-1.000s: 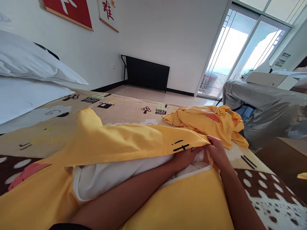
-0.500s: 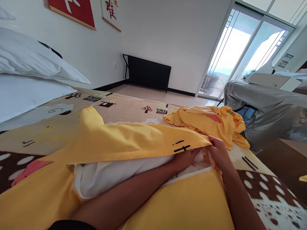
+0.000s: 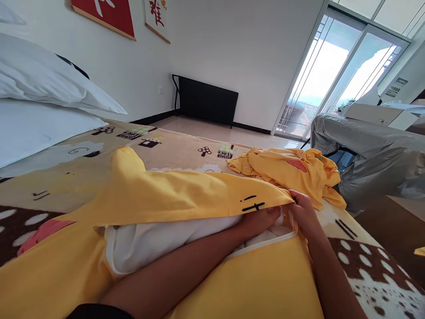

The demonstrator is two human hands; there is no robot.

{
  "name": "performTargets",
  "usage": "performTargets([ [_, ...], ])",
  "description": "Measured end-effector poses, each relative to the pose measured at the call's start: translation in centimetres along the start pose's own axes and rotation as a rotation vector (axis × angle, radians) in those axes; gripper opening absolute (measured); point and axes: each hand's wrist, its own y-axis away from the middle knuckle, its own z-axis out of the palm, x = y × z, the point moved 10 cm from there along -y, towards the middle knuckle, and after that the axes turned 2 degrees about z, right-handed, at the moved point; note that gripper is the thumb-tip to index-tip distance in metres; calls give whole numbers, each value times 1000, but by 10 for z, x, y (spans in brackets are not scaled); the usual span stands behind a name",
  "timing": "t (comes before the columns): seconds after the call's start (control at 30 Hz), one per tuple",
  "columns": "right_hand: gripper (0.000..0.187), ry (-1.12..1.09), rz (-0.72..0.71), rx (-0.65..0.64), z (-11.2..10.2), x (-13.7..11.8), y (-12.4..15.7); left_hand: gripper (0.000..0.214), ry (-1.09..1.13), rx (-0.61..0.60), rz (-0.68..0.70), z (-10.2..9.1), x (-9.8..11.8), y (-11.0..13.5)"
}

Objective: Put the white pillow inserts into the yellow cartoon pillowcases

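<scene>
A yellow pillowcase (image 3: 186,195) lies across the bed with a white pillow (image 3: 159,241) showing in its open side. My left hand (image 3: 257,219) reaches into the opening and presses on the white pillow near the far corner; its fingers are mostly hidden under the yellow flap. My right hand (image 3: 302,210) pinches the yellow flap's corner at the opening, fingers closed on the cloth. Both forearms run up from the bottom of the view.
A second crumpled yellow cloth (image 3: 288,170) lies farther on the patterned blanket (image 3: 172,148). Two white pillows (image 3: 46,110) are stacked at left. A grey-wrapped piece of furniture (image 3: 368,155) stands at right, a black panel (image 3: 207,99) by the far wall.
Hands and pillowcase stay almost as they were. The view has shifted slightly, with the left fingers a little farther inside the opening.
</scene>
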Motion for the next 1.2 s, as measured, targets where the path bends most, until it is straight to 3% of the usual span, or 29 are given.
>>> performTargets([
  [0.33,19,61,-6,-58,5,-2,1,41,206,-108,-152,12,-15,3],
  [0.57,25,81,3,-100,11,1,2,35,128,-82,-197,8,-20,3],
  [0.73,31,53,-17,-28,5,4,-1,35,106,-48,-234,8,-27,3],
  [0.9,39,-44,72,-202,22,8,3,35,131,-37,-252,9,-31,4],
  [1.2,37,35,7,-257,24,-4,8,31,192,-15,-291,3,-29,5],
])
